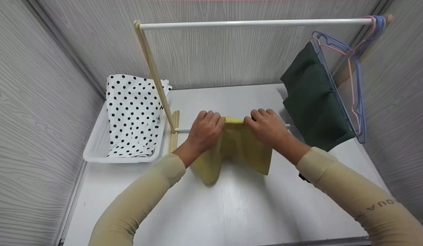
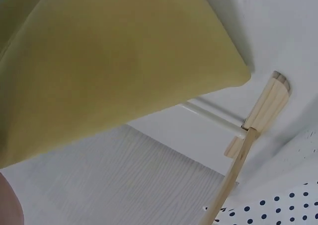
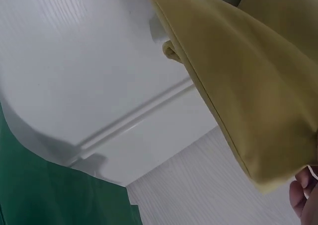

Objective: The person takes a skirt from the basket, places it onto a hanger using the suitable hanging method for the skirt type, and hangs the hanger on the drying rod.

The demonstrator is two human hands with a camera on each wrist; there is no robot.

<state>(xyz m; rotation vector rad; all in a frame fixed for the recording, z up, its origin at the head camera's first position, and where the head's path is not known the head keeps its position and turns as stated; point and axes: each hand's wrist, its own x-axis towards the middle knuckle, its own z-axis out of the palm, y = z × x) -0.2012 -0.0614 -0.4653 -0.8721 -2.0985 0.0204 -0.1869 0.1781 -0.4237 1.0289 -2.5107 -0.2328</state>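
Observation:
A yellow cloth (image 1: 237, 140) hangs between both hands, its two lower flaps spread apart over the white table. My left hand (image 1: 207, 129) grips its upper edge on one side, fingers curled over it. On the other side my right hand (image 1: 264, 125) pinches the same edge. A short yellow stretch shows between the fists. From the left wrist, the cloth (image 2: 124, 61) fills the upper part with only a bit of the hand (image 2: 9, 202) showing. In the right wrist view, fingertips (image 3: 298, 195) hold a lower-right corner of the cloth (image 3: 243, 76). Whether it is a garment, I cannot tell.
A wooden-legged rack with a white rail (image 1: 255, 23) stands behind the hands. Blue and pink hangers (image 1: 354, 85) hang at its right end, with a dark green cloth (image 1: 313, 99). At left, a white basket (image 1: 95, 152) holds a white cloth with black dots (image 1: 134, 112).

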